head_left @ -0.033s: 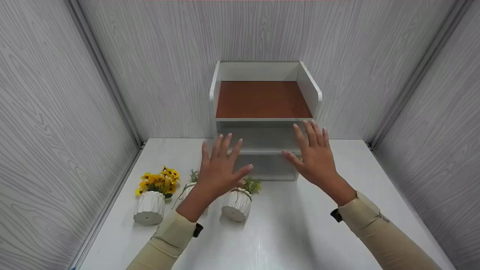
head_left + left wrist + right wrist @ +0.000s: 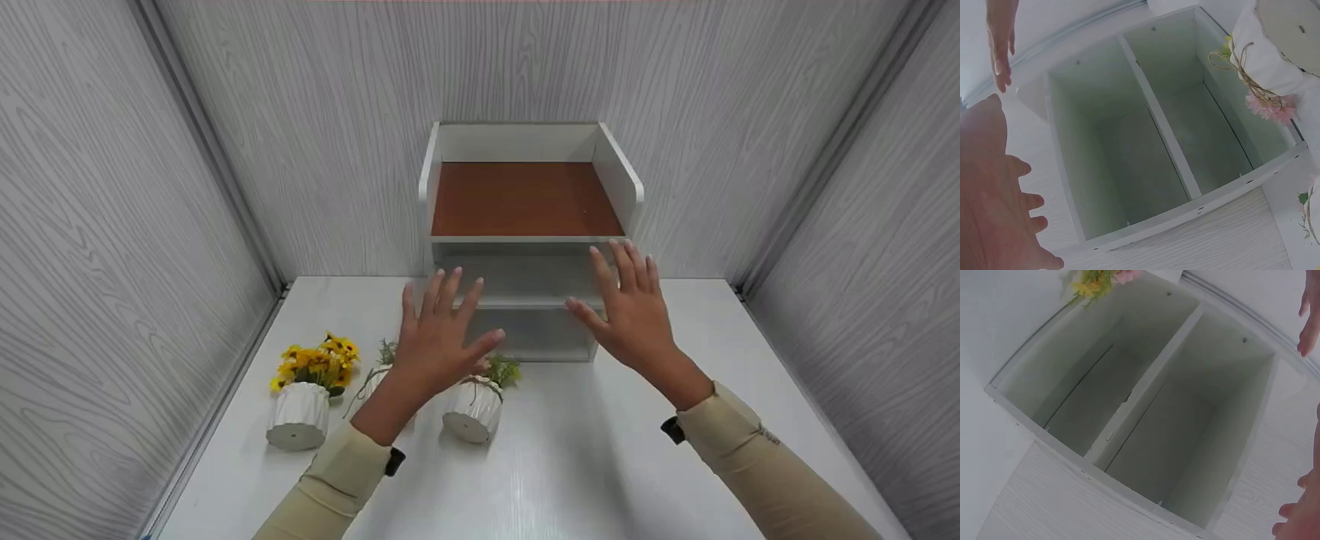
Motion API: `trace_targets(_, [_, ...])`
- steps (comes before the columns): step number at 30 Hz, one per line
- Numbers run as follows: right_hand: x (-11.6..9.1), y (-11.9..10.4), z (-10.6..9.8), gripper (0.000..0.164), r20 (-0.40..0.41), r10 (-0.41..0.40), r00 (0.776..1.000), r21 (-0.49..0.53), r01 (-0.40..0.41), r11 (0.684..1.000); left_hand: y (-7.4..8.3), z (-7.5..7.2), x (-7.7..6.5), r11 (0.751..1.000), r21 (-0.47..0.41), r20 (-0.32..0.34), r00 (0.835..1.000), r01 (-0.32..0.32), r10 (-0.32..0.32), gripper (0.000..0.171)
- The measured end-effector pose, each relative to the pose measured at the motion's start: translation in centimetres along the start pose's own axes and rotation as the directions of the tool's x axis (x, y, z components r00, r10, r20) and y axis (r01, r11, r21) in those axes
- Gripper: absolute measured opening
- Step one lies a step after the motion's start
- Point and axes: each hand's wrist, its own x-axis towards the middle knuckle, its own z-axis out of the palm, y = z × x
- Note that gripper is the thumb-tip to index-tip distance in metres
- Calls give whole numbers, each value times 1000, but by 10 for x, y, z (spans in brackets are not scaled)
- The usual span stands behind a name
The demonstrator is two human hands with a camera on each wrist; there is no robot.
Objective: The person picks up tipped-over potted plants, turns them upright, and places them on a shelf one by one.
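Both hands hover with fingers spread and hold nothing. In the head view my left hand (image 2: 435,341) is over the potted plants, its fingertips overlapping the left front of a white shelf unit (image 2: 525,240). My right hand (image 2: 636,322) overlaps that unit's right front. A white pot of yellow flowers (image 2: 298,412) lies tipped, base toward me, left of the left hand. Another tipped white pot (image 2: 472,412), with twine and greenery, is just right of the left wrist. The left forearm partly hides a third pot (image 2: 376,379). Pink flowers (image 2: 1272,107) show in the left wrist view.
The shelf unit stands against the back wall (image 2: 360,150), with a brown top board (image 2: 525,199) walled on three sides. Two compartments below face me, split by a white divider (image 2: 1159,115). Grained side panels (image 2: 97,247) flank the white table (image 2: 540,465).
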Motion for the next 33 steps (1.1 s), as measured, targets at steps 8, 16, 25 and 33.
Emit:
trace_targets(8, [10, 13, -7, 80, -48, 145, 988, 112, -139, 984, -6, -4, -12, 999, -25, -12, 1000, 25, -26, 81])
trace_targets(16, [25, 37, -3, 78, -63, 321, 945, 292, -290, 911, -26, 3, -43, 995, -45, -45, 995, 87, -89, 82])
trace_targets(25, [45, 52, 10, 75, -110, 373, 921, 477, -280, 833, -54, 9, -80, 982, -61, -134, 974, 177, -184, 77])
trace_targets(33, [57, 53, 20, 66, -203, 357, 912, 525, -206, 825, -80, 22, -115, 948, -141, -154, 939, 287, -307, 76])
